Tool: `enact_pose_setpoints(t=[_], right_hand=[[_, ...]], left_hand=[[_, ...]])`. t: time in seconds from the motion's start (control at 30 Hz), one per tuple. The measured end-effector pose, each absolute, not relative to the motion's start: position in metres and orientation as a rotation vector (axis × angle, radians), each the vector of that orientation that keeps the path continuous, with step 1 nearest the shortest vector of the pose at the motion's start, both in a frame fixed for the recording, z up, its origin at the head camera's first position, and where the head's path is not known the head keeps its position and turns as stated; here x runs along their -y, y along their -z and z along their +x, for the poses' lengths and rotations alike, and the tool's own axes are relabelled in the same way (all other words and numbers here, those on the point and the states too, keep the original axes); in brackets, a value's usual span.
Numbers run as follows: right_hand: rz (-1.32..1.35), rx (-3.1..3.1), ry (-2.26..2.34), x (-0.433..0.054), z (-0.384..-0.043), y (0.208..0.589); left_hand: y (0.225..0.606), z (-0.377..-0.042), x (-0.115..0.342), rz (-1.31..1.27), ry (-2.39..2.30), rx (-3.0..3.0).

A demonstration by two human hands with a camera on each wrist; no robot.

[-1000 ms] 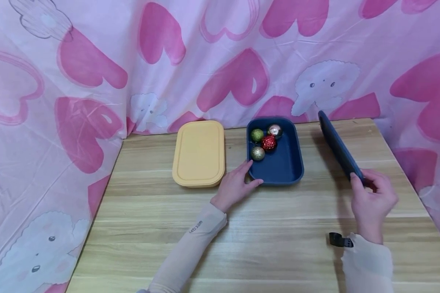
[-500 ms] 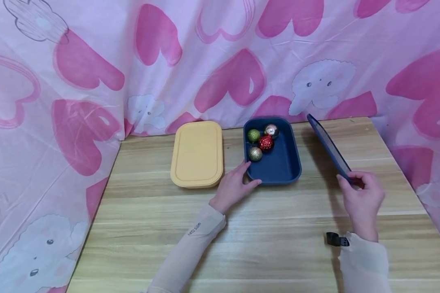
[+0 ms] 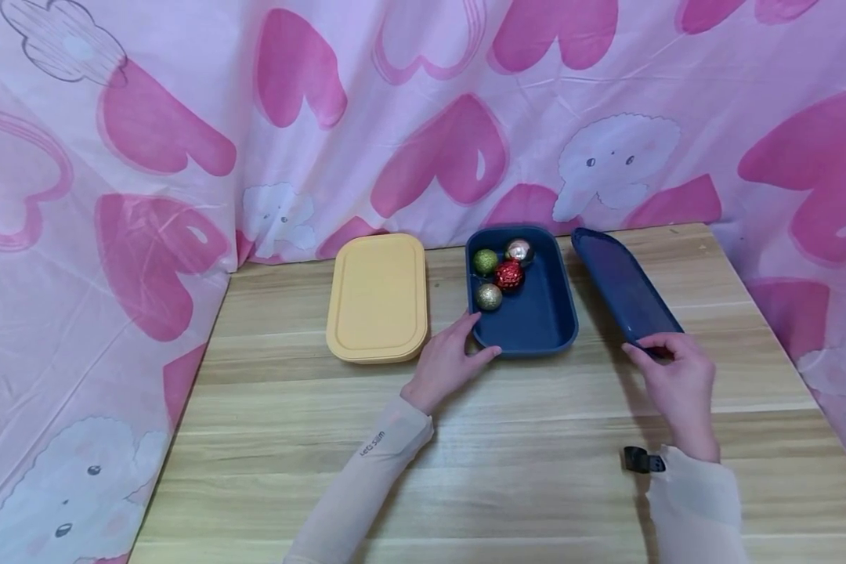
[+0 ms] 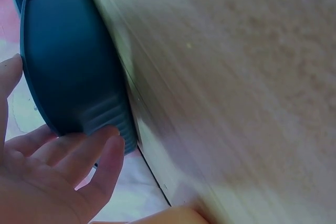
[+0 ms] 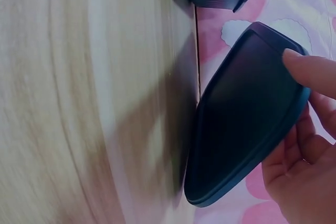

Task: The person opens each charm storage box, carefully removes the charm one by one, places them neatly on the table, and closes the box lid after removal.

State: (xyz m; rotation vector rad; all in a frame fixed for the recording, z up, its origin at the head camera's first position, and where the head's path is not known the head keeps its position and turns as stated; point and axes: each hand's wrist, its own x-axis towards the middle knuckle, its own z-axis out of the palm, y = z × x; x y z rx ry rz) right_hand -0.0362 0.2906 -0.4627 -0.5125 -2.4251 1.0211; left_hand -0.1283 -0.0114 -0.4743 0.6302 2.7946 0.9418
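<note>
A dark blue rectangular box (image 3: pixel 541 313) stands uncovered on the table. Several Christmas baubles lie in its left part: a glittery green bauble (image 3: pixel 486 261), a shiny pinkish-silver bauble (image 3: pixel 518 251), a red bauble (image 3: pixel 510 276) and a gold bauble (image 3: pixel 489 297). At the box's near left corner, my left hand (image 3: pixel 442 368) touches the wall with spread, fairly straight fingers; the left wrist view shows the ribbed side wall (image 4: pixel 105 114) beside them. My right hand (image 3: pixel 680 384) pinches the near end of a dark blue lid (image 3: pixel 627 290), tilted, right of the box.
Left of the blue box sits a yellow box with its lid on (image 3: pixel 378 298). A pink heart-patterned cloth (image 3: pixel 423 117) hangs behind and beside the wooden table (image 3: pixel 522 462). On my right wrist is a black strap (image 3: pixel 643 460).
The lid has moved left toward the box and turned from nearly edge-on to a flatter tilt, showing its face. My right hand has moved left with it. The left hand stays at the corner.
</note>
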Motion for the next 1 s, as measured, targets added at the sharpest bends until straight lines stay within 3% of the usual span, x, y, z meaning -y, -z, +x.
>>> enact_pose_setpoints(t=[0.5,1.0], right_hand=[[-0.240,2.567,-0.932,-0.292,-0.042,0.477],[-0.267,2.717,-0.946,-0.291,-0.043,0.479]], left_hand=[[0.474,-0.129,0.012,0.629,-0.957,-2.783],[0.475,-0.128,0.011,0.623,-0.972,-2.781]])
